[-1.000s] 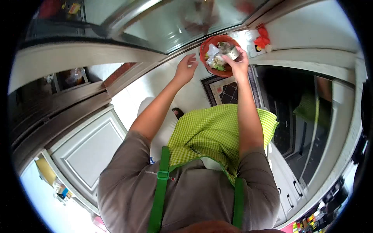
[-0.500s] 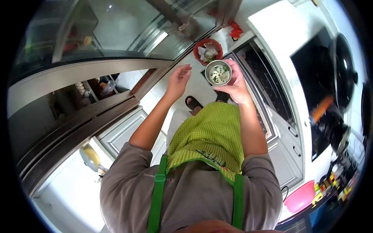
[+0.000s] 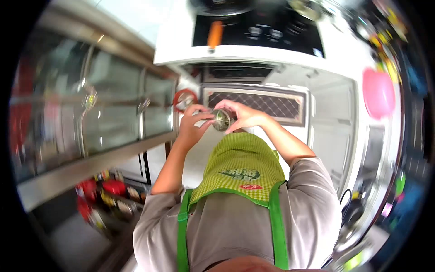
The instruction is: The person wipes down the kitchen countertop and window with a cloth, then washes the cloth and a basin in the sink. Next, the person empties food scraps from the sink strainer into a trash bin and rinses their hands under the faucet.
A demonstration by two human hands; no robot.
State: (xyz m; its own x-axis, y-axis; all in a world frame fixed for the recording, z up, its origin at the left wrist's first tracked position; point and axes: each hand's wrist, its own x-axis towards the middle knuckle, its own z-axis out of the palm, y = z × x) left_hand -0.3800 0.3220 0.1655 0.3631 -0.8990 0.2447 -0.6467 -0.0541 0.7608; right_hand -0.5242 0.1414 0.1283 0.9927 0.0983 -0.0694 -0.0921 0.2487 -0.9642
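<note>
A small round metal strainer cup (image 3: 222,120) with green bits inside is held in front of the green checked apron (image 3: 240,158). My right hand (image 3: 240,115) wraps round its right side. On the other side, my left hand (image 3: 195,124) has its fingertips at the cup's rim, thumb and fingers bent towards it. Just beyond my left hand, a red waste bin (image 3: 185,99) with pale bagged contents stands on the floor.
A counter with a black hob (image 3: 263,31), a pan (image 3: 222,5) and an orange handle (image 3: 215,34) lies ahead. A patterned mat (image 3: 258,105) is on the floor. Glass doors (image 3: 111,106) stand at the left, a pink basin (image 3: 379,93) at the right.
The view has swung right towards the hob. My right hand has lifted the cup away from the bin, and my left hand has come over to touch it.
</note>
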